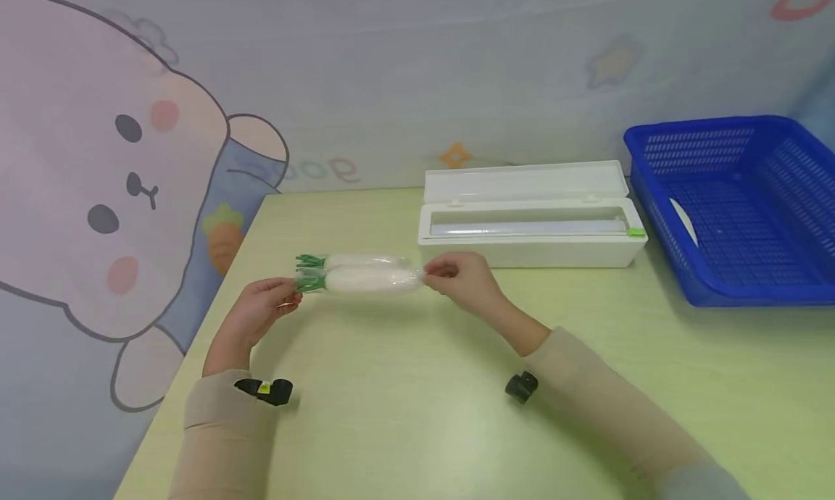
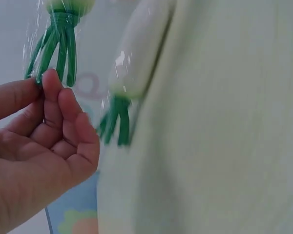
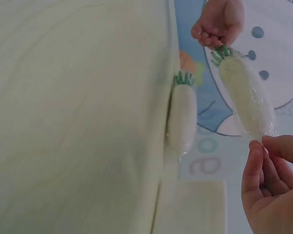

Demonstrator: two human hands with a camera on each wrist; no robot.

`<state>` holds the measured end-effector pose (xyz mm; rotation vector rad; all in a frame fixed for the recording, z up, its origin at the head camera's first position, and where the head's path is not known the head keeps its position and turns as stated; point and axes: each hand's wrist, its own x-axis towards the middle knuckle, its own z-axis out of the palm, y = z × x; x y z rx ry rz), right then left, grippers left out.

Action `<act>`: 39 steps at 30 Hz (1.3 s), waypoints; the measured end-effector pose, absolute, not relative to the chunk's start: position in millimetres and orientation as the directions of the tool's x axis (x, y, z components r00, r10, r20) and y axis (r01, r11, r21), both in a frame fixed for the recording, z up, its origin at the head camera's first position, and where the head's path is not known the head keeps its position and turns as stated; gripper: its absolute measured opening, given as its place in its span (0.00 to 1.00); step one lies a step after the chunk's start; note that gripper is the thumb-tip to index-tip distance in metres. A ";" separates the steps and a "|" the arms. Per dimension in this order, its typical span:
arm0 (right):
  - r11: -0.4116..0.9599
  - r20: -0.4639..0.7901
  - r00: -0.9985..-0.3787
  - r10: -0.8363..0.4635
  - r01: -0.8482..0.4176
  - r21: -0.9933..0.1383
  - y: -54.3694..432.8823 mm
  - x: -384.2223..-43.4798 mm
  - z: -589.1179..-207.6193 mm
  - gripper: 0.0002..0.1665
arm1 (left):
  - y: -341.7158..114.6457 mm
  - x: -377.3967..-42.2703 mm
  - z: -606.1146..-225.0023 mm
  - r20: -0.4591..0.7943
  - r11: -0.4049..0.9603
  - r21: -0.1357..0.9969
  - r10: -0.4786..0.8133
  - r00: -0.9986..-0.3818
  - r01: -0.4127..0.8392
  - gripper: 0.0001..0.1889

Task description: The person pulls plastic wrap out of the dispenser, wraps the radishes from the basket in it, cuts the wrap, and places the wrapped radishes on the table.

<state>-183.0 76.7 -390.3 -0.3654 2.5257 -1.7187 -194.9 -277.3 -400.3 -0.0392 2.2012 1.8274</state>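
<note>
While the load is carried between both hands, the wrapped radish (image 1: 373, 280), white with green leaves (image 2: 62, 46), is suspended above the pale table (image 1: 391, 398). Clear film (image 3: 264, 114) encloses it from the leaves to the tip.

Left hand (image 1: 263, 308): the thumb and index finger pinch the film at the leaf ends; the remaining fingers are curled and carry nothing else. Right hand (image 1: 466, 279): the thumb and index finger pinch the gathered film at the tip end of the same radish. The radish extends lengthwise from one hand to the other, leaves on the left.

A second radish (image 1: 342, 259), also in film, lies on the table just beyond the held one, apart from both hands. Its leaves likewise point left.

Behind the right hand stands a white dispenser box (image 1: 531, 255). Its lid (image 1: 525, 182) is raised at the rear, exposing a roll (image 1: 528, 228) inside; a green tab (image 1: 636, 232) sits at the right front corner.

To the right of the box stands a blue basket (image 1: 763, 295) with perforated walls. A white item (image 1: 683, 223), not identifiable, is located inside at the left wall. Behind the table, a printed backdrop (image 1: 391, 65) shows a cartoon bear (image 1: 130, 217).
</note>
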 end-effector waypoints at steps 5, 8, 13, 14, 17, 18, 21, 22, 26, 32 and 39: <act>0.308 0.000 -0.961 -0.278 -0.089 -0.947 49.0 -203.6 -411.3 0.11 | -295.8 -199.0 -409.9 -0.300 0.320 0.910 0.070 -0.951 -0.264 0.19; 0.296 -0.030 -0.962 -0.270 -0.053 -0.954 38.4 -211.2 -419.4 0.11 | -300.5 -203.7 -415.4 -0.325 0.335 0.897 0.051 -0.944 -0.290 0.22; 0.336 -0.084 -0.974 -0.211 0.008 -0.942 29.1 -219.2 -428.8 0.09 | -301.8 -213.7 -424.2 -0.357 0.292 0.897 0.035 -0.934 -0.332 0.21; 0.354 -0.091 -0.975 -0.202 0.014 -0.935 27.8 -220.5 -430.5 0.08 | -301.9 -215.5 -425.8 -0.362 0.288 0.896 0.028 -0.932 -0.339 0.22; 0.398 -0.102 -0.978 -0.183 0.021 -0.917 24.7 -223.4 -435.2 0.08 | -301.4 -219.8 -429.7 -0.380 0.304 0.882 0.003 -0.925 -0.361 0.23; 0.416 -0.103 -0.978 -0.180 0.020 -0.909 24.1 -224.3 -436.6 0.08 | -300.8 -220.8 -430.7 -0.387 0.315 0.874 -0.005 -0.922 -0.369 0.23; 0.459 -0.100 -0.980 -0.173 0.010 -0.889 24.0 -226.3 -440.3 0.08 | -298.5 -223.4 -432.6 -0.399 0.361 0.852 -0.022 -0.917 -0.379 0.22; 0.469 -0.097 -0.980 -0.171 0.006 -0.883 24.5 -226.9 -441.3 0.08 | -297.3 -224.1 -433.0 -0.399 0.380 0.844 -0.026 -0.917 -0.378 0.22; 0.495 -0.078 -0.982 -0.171 -0.017 -0.869 26.2 -229.0 -444.1 0.08 | -294.3 -224.8 -433.9 -0.392 0.456 0.813 -0.031 -0.920 -0.362 0.21; 0.535 -0.033 -0.976 -0.216 -0.089 -0.840 27.9 -230.1 -444.4 0.10 | -294.0 -221.5 -429.6 -0.418 0.475 0.790 -0.044 -0.907 -0.388 0.20; 0.562 -0.079 -0.964 -0.252 -0.079 -0.823 49.5 -223.7 -432.7 0.15 | -293.8 -216.6 -416.9 -0.451 0.526 0.733 -0.098 -0.887 -0.431 0.26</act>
